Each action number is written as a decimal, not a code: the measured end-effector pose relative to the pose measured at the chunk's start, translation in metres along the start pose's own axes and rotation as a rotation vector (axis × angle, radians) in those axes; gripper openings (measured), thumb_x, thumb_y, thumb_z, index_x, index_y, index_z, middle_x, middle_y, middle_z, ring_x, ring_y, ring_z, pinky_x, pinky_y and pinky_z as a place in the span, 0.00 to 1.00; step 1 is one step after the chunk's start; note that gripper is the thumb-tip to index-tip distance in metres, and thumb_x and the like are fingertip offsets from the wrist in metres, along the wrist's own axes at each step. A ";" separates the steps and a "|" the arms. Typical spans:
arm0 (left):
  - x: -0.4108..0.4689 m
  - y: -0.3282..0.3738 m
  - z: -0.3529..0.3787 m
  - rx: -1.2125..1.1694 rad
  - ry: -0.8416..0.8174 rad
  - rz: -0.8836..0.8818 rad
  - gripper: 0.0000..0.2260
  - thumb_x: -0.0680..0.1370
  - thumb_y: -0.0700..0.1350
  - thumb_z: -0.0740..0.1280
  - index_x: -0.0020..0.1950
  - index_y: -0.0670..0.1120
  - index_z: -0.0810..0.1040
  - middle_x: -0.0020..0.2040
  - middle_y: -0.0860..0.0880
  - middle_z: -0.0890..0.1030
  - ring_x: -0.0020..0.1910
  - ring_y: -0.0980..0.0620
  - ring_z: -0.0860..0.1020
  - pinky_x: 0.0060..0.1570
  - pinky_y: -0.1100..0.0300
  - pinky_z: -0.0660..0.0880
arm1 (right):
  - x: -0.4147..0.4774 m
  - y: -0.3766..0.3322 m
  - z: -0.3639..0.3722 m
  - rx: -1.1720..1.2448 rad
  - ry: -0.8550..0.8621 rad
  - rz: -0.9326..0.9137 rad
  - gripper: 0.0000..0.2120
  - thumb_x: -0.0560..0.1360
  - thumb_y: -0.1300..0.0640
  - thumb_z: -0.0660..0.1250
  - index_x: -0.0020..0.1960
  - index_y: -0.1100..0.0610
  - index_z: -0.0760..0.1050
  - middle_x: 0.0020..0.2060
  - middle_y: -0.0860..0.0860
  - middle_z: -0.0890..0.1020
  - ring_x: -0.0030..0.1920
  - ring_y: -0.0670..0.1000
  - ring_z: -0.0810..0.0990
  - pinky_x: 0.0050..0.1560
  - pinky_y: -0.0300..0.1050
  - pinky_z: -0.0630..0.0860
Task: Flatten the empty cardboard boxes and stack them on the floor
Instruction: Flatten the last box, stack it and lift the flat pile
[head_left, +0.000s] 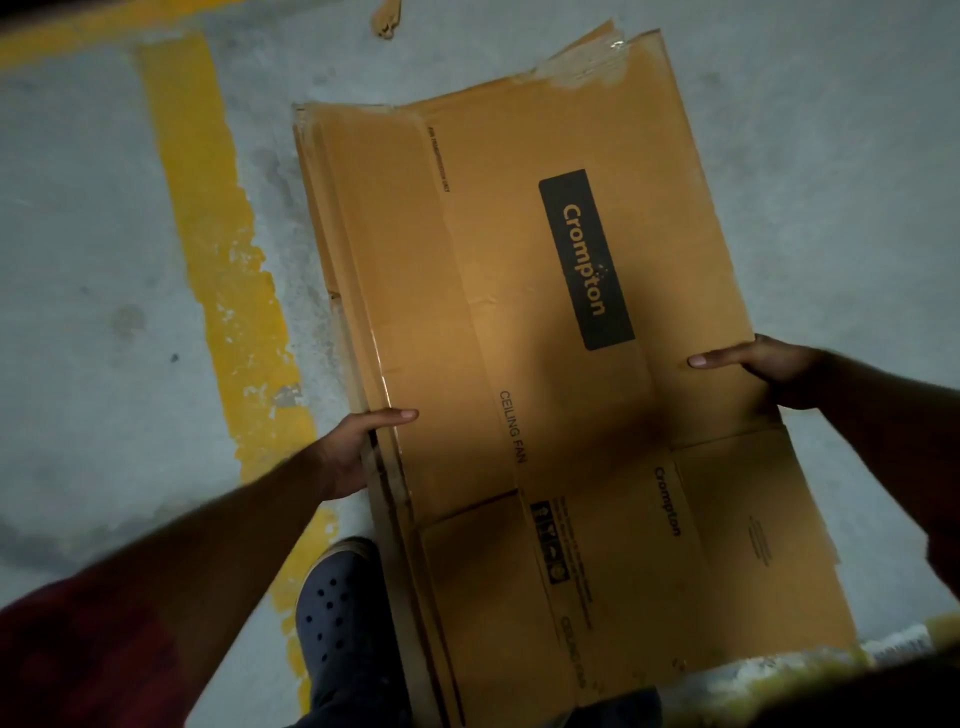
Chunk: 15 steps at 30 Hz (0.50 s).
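Note:
A large flattened brown cardboard box, printed "Crompton" and "CEILING FAN", lies over a stack of other flattened boxes whose edges show along its left side. My left hand grips the top box's left edge, thumb on top and fingers under. My right hand grips the right edge the same way. The box's near flaps reach down toward my legs.
The stack rests on a grey concrete floor with a worn yellow painted line to the left. My foot in a dark blue perforated clog stands beside the stack's near left edge. A small cardboard scrap lies at the far side.

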<state>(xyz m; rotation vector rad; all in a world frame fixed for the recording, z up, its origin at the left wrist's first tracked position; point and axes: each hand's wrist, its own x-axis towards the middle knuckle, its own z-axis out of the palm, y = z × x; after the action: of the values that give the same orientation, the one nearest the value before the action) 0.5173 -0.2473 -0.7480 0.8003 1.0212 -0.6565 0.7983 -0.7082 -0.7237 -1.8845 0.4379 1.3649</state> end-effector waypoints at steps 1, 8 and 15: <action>-0.003 0.000 0.001 0.005 0.010 0.007 0.20 0.76 0.44 0.75 0.67 0.42 0.82 0.65 0.40 0.84 0.64 0.39 0.83 0.71 0.43 0.73 | -0.005 0.000 0.001 0.007 0.011 -0.008 0.52 0.53 0.44 0.87 0.74 0.53 0.75 0.61 0.54 0.86 0.63 0.61 0.82 0.68 0.64 0.75; -0.061 0.037 0.002 0.069 0.008 0.036 0.34 0.66 0.52 0.84 0.69 0.41 0.82 0.67 0.40 0.83 0.67 0.39 0.81 0.75 0.41 0.70 | -0.071 -0.031 0.005 0.026 0.045 -0.094 0.45 0.59 0.47 0.88 0.72 0.55 0.77 0.58 0.54 0.87 0.59 0.59 0.85 0.57 0.57 0.82; -0.169 0.078 0.015 0.107 0.020 0.107 0.48 0.51 0.56 0.89 0.68 0.42 0.83 0.65 0.43 0.84 0.67 0.41 0.81 0.72 0.44 0.72 | -0.181 -0.089 0.011 0.074 0.109 -0.158 0.36 0.66 0.53 0.84 0.72 0.57 0.77 0.56 0.55 0.88 0.58 0.59 0.87 0.57 0.57 0.84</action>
<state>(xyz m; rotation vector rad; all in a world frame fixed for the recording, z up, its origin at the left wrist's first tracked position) 0.5213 -0.1981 -0.5678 0.9497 0.9601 -0.6159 0.7823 -0.6685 -0.5265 -1.8967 0.3792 1.1318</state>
